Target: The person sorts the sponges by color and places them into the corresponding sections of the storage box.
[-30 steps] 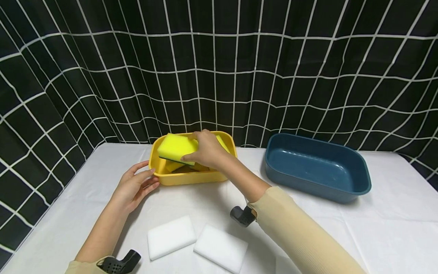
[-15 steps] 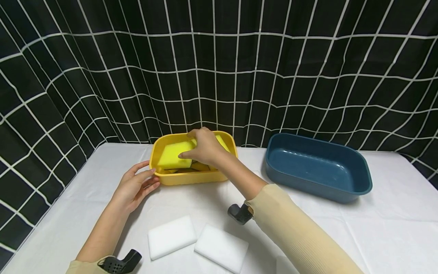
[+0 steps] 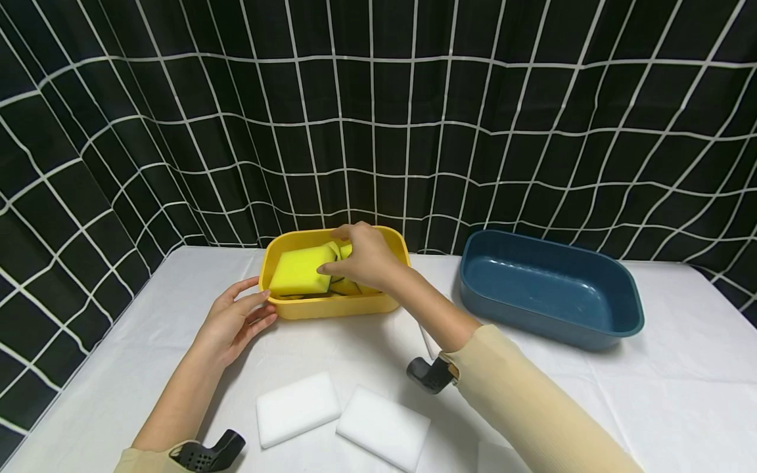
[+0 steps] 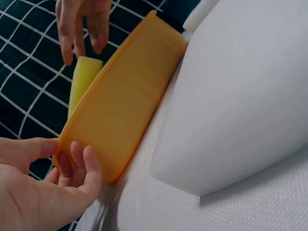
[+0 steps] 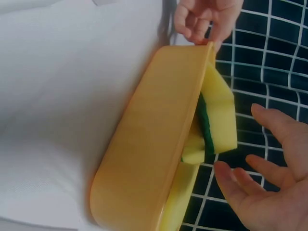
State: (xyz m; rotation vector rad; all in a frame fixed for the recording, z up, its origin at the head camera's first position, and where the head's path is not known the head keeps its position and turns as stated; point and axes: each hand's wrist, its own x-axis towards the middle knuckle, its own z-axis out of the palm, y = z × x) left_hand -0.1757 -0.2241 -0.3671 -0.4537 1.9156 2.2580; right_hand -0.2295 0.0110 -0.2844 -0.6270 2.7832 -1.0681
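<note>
A yellow scouring sponge (image 3: 301,270) lies in the left part of the yellow plastic tub (image 3: 334,307), on top of other sponges. Its dark green scouring side shows in the right wrist view. My right hand (image 3: 368,257) hovers over the tub's right half, thumb and fingers spread apart; the right wrist view shows a gap between that hand (image 5: 274,168) and the sponge (image 5: 221,113). At the tub's front left corner my left hand (image 3: 232,323) holds the wall, its thumb at the rim and fingers against the outside. More sponges lie beneath, partly hidden by my right hand.
A dark blue plastic tub (image 3: 550,289) stands to the right on the white cloth. Two white foam blocks (image 3: 298,410) lie in front of the yellow tub, and another white piece (image 3: 497,458) is partly under my right sleeve. A black gridded curtain (image 3: 378,118) hangs behind.
My right hand lowered the sponge into the yellow tub, let go and drew slightly right. The sponge now lies flatter. My left hand has stayed at the corner.
</note>
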